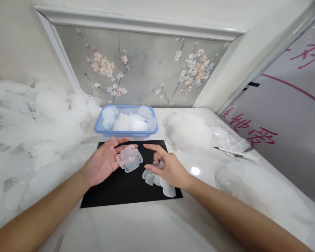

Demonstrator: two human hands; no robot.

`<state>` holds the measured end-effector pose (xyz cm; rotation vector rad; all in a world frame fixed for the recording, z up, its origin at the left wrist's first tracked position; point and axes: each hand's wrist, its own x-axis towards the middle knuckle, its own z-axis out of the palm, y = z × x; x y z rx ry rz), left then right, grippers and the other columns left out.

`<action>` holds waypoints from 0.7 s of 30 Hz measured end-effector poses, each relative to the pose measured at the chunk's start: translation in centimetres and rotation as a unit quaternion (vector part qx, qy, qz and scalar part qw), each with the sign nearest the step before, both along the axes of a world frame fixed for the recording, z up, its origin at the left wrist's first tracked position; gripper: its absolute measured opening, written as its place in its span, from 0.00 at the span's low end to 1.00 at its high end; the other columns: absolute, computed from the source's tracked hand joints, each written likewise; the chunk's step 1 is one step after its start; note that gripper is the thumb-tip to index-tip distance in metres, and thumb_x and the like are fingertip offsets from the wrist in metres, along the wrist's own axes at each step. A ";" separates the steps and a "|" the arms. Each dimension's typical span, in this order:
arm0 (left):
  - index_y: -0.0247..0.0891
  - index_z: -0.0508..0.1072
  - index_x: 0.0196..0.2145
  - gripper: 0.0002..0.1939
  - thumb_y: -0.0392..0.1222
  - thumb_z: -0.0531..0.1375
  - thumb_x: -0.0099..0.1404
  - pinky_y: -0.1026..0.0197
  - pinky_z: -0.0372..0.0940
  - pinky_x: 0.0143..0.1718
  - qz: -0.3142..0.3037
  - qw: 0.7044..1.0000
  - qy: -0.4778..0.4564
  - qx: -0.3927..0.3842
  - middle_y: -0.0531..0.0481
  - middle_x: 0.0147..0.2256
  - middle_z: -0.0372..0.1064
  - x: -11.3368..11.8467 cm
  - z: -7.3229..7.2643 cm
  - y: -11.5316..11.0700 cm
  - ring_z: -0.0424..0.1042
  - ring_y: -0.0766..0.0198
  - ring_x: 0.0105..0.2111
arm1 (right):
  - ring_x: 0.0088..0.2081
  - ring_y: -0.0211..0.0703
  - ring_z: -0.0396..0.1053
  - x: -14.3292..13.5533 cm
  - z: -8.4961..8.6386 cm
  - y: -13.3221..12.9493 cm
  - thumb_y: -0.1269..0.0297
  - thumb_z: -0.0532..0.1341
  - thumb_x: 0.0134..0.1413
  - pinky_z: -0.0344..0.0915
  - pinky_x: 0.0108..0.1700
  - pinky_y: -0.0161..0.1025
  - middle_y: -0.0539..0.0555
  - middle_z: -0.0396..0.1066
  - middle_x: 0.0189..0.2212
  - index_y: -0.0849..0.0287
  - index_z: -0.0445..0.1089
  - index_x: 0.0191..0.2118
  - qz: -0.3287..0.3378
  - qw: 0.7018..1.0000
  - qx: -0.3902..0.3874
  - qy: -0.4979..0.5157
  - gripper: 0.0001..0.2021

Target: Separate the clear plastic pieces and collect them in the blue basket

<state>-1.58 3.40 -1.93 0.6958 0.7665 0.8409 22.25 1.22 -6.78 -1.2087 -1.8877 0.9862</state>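
Note:
Palm up over the left part of a black mat [105, 196], my left hand [103, 162] has a translucent, rounded plastic piece [130, 159] at its fingers, which are spread behind and beside it. My right hand [166, 162] is just right of that piece, its index finger and thumb apart. Under and beside the right hand are several similar translucent pieces [169, 189]; whether its curled lower fingers hold any of them is hard to make out.
Behind the mat stands a blue basket [126, 133] with white and translucent pieces. Large heaps of translucent pieces [36, 140] cover the left side. Another pile [191, 131], plastic bags [225, 138] and a thin tool [241, 156] lie at the right.

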 end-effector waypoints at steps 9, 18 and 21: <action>0.37 0.69 0.55 0.24 0.55 0.54 0.70 0.54 0.69 0.48 -0.046 0.999 0.008 0.006 0.38 0.52 0.74 0.3 0.1 -1.0 0.74 0.51 0.50 | 0.26 0.37 0.68 -0.5 -0.6 -0.7 0.63 0.58 0.64 0.66 0.32 0.35 0.51 0.73 0.28 0.51 0.75 0.52 0.045 0.979 0.194 -0.051 0.14; 0.41 0.70 0.55 0.24 0.36 0.65 0.62 0.62 0.69 0.43 -0.084 0.993 0.088 0.006 0.44 0.54 0.72 0.0 0.2 -1.0 0.74 0.57 0.48 | 0.27 0.37 0.68 -0.5 -0.3 -0.4 0.65 0.58 0.63 0.68 0.36 0.36 0.51 0.77 0.35 0.47 0.68 0.60 0.093 0.972 0.206 -0.065 0.21; 0.42 0.69 0.56 0.26 0.35 0.66 0.60 0.62 0.68 0.41 -0.104 0.990 0.094 0.001 0.45 0.50 0.73 0.5 -0.2 -1.4 0.75 0.59 0.44 | 0.26 0.38 0.67 -0.6 -0.5 -0.5 0.64 0.54 0.66 0.66 0.34 0.35 0.50 0.72 0.27 0.49 0.72 0.57 0.084 0.960 0.254 -0.082 0.18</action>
